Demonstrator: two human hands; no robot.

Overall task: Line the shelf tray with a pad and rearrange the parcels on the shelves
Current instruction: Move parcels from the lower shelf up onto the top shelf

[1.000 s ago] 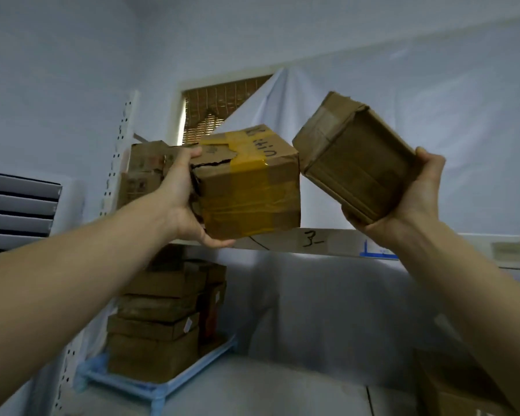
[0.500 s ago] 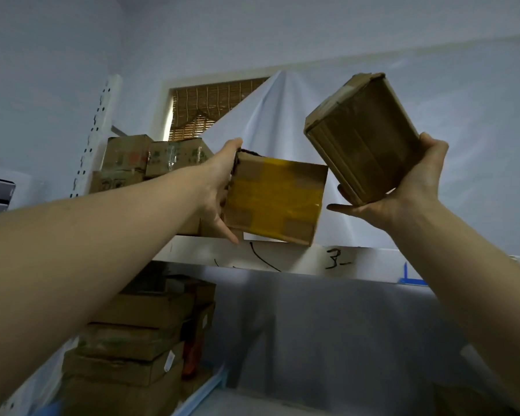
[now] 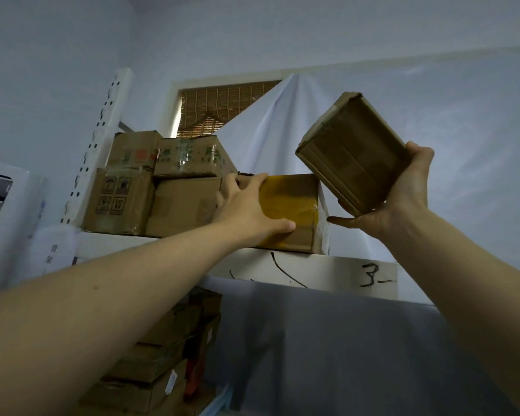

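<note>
The left hand (image 3: pixel 249 207) grips the yellow-taped cardboard box (image 3: pixel 291 213) on the white shelf (image 3: pixel 327 270). The right hand (image 3: pixel 403 193) holds a tilted brown cardboard box (image 3: pixel 353 151); it could slip and fall.

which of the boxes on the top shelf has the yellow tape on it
The yellow-taped box at the right end of the row, under the left hand; the other boxes beside it are plain brown or printed.

Dim, bluish light, perhaps window-lit; soft focus, wide-angle bending at edges.
</note>
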